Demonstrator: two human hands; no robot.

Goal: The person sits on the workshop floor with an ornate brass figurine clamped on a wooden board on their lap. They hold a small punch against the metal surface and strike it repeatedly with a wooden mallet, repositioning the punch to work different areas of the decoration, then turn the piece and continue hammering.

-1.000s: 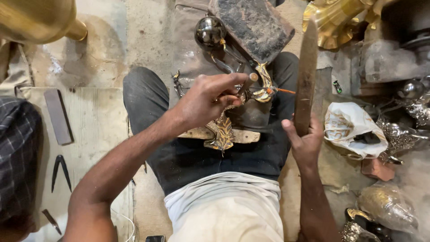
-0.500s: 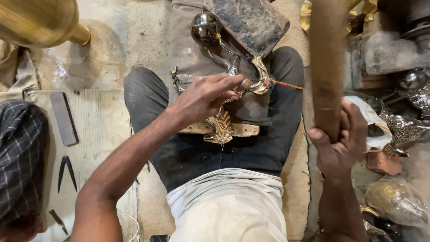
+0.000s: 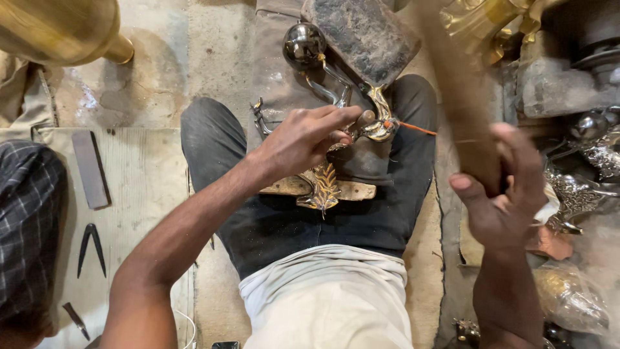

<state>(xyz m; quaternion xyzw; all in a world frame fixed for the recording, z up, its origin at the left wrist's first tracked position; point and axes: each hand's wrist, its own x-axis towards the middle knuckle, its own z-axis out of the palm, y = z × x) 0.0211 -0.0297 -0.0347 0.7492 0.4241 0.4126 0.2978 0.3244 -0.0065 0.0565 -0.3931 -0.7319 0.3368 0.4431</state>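
Dusty concrete floor, I sit cross-legged, dark trousers. Brass ornament [image 3: 332,174], leaf-shaped, shiny, curved stem, lies on wooden block across my lap. My left hand [image 3: 303,139] pinches ornament's upper curl, fingers closed on it. My right hand [image 3: 500,194], right of ornament, grips long wooden stick [image 3: 455,90], blurred, top cut off. Polished metal ball [image 3: 303,45] beyond ornament.

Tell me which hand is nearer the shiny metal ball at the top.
Left. The left hand rests on the brass ornament just below the metal ball; the right hand grips a wooden stick farther off, by the right edge.
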